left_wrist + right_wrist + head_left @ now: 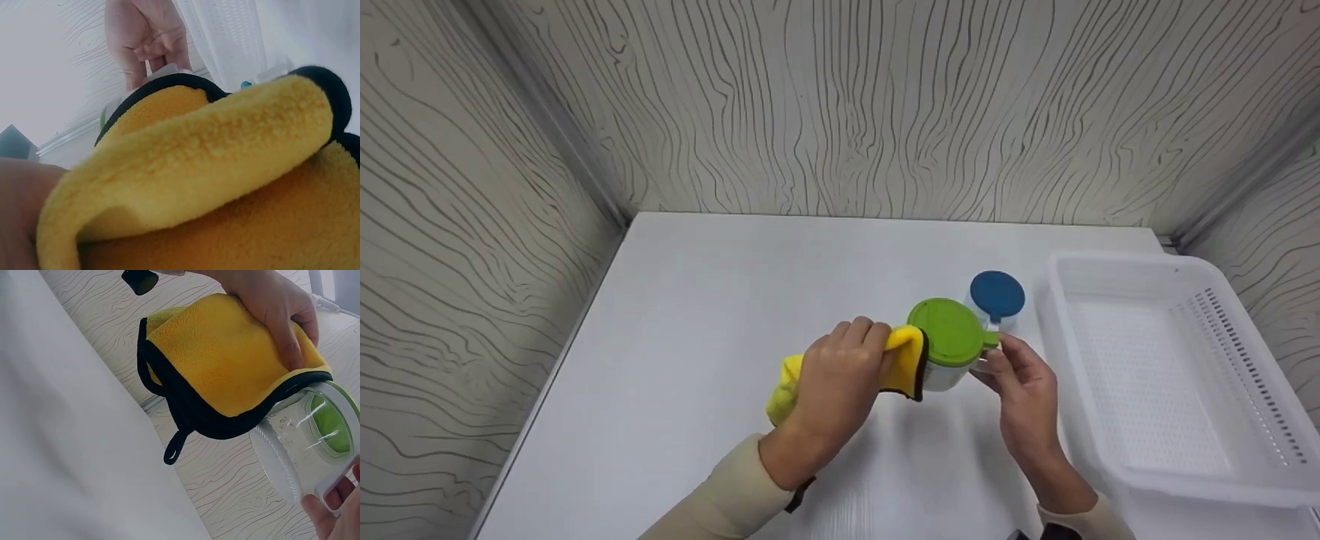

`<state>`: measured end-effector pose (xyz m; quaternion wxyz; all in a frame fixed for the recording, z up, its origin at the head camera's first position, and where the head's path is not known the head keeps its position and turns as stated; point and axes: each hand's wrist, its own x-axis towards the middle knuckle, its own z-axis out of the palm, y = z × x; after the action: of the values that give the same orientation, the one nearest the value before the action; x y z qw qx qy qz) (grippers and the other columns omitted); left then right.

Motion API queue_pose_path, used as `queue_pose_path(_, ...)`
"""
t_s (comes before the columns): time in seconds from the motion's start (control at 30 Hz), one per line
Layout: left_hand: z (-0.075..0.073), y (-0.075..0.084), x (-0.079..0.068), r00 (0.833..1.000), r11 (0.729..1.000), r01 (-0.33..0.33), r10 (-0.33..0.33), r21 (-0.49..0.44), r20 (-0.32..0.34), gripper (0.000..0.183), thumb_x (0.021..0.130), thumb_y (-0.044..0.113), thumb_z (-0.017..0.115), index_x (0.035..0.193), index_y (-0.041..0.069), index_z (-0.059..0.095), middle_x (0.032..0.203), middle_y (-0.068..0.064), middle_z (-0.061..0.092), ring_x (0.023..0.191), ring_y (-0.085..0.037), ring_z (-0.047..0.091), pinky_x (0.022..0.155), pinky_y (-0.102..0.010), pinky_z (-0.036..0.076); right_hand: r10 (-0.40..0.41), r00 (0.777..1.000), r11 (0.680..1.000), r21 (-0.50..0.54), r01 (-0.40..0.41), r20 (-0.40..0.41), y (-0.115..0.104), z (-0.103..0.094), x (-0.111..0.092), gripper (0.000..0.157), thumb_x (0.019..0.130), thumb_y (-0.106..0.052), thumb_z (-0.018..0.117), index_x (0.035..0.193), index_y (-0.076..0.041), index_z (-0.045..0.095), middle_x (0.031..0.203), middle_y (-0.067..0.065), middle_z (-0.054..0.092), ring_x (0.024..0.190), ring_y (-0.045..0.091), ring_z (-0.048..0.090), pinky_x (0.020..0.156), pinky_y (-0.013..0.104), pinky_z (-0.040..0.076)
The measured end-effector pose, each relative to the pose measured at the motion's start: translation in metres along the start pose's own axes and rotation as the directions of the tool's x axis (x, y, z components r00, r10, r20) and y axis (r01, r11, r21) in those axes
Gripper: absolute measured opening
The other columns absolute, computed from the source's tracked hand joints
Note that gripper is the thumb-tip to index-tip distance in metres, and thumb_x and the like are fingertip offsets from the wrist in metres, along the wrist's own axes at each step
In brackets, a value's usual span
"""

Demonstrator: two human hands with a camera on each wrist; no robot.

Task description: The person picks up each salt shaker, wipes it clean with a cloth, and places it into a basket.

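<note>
A clear jar point(292, 455) with a green lid point(947, 330) and a handle is held up off the white table, near its middle. My right hand point(1027, 397) grips the jar's handle, thumb and fingers around it. In my left hand point(840, 382) is a yellow cloth point(219, 354) with black edging, pressed against the jar's side just under the lid. The cloth point(191, 157) fills most of the left wrist view and hides much of the jar there. Just behind the green-lidded jar stands another container with a blue lid point(997, 295).
On the right of the table lies a white plastic basket point(1072, 375) with perforated sides and base. Pale wood-grain panels point(840, 112) enclose the table at the back and sides.
</note>
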<state>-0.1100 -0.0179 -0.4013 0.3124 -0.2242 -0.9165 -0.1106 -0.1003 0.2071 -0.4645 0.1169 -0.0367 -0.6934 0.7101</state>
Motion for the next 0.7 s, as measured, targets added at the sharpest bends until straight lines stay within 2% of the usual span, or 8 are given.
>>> queue_pose_path(0.33,0.004,-0.012,0.007,0.999,0.997,0.043,-0.042,-0.06,0.021,0.018,0.089,0.021,0.081,0.096,0.01,0.069,0.091,-0.002,0.073,0.076,-0.016,0.069,0.069,-0.026,0.06,-0.043,0.997,0.998,0.044,0.04,0.071,0.001,-0.001,-0.001,0.03,0.103,-0.004,0.057,0.13,0.01,0.056,0.114,0.004,0.07,0.103,0.017,0.072,0.089,0.032,0.057)
queue_pose_path(0.7,0.011,-0.024,0.014,0.991,0.991,0.126,-0.124,-0.049,0.051,0.017,0.09,0.019,0.08,0.095,0.008,0.068,0.085,-0.006,0.073,0.071,-0.019,0.067,0.066,-0.028,0.06,-0.045,0.997,0.999,0.01,0.044,0.064,0.002,-0.002,-0.002,0.03,0.103,-0.003,0.057,0.13,0.011,0.056,0.115,0.004,0.07,0.103,0.017,0.072,0.089,0.032,0.057)
